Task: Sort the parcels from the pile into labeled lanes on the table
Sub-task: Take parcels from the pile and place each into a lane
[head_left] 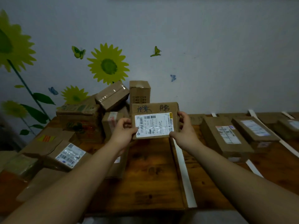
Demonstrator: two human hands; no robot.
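A small brown cardboard parcel (pixel 155 109) with a white shipping label and black handwriting is lifted above the wooden table (pixel 145 172), its label tilted toward me. My left hand (pixel 124 130) grips its left edge and my right hand (pixel 184 126) grips its right edge, fingers curled round the sides. The pile of parcels (pixel 90 117) lies at the table's left and back, behind and beside the held parcel. White strips (pixel 182 172) divide the tabletop into lanes running away from me.
Two labelled parcels (pixel 226 136) (pixel 254 130) lie in lanes on the right, with more parcels (pixel 289 125) further right. A parcel with a barcode label (pixel 68 154) sits near my left forearm. A wall with sunflower decals stands behind the table.
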